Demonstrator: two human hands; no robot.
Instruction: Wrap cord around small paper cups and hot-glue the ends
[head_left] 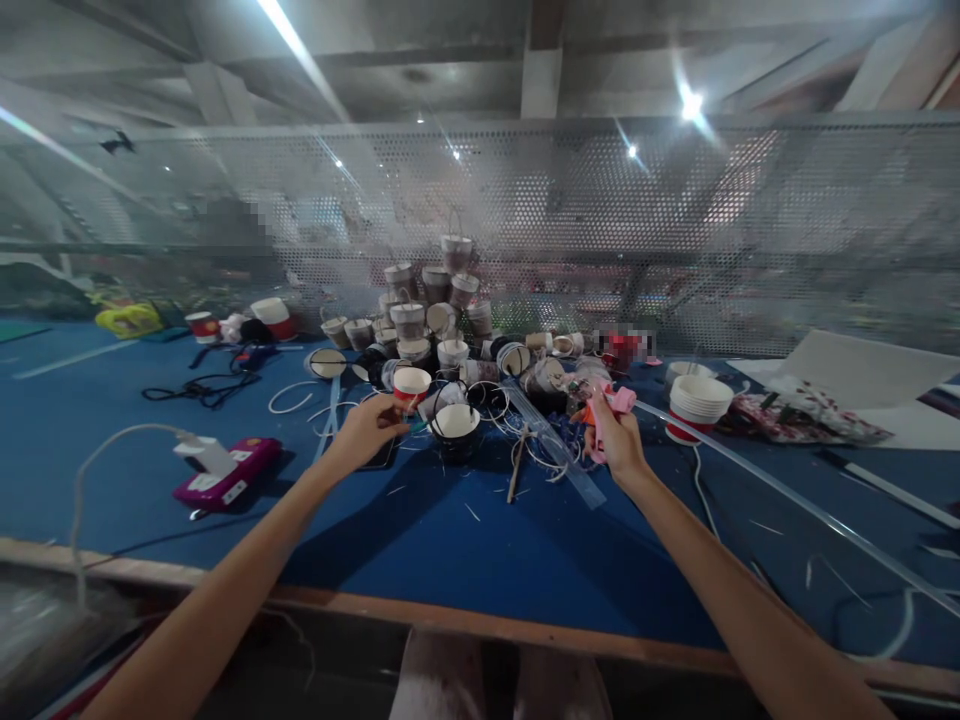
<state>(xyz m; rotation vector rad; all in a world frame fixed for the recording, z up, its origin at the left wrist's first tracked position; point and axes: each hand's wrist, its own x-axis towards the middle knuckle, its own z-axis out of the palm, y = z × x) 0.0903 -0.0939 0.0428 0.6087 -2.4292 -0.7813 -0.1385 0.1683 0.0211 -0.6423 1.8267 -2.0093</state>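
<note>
My left hand (369, 437) is closed in a pinch beside a red-and-white paper cup (412, 388). What the fingertips hold is too small to make out; a bit of teal shows by them. My right hand (618, 440) grips a pink glue gun (619, 400), with a long clear stick (757, 475) running from near it to the lower right. Between my hands stands a dark-wrapped cup (455, 430) with a white inside and a thin handle. A brown stick (517, 466) lies just right of it.
Behind, wrapped cups with handles (409, 320) are piled against a perforated metal screen (525, 210). White cord loops and a clear plastic strip (562, 450) lie mid-table. Left is a purple power strip (232, 473) with a white plug; right, stacked paper cups (697, 400) and plastic-wrapped material (806, 412).
</note>
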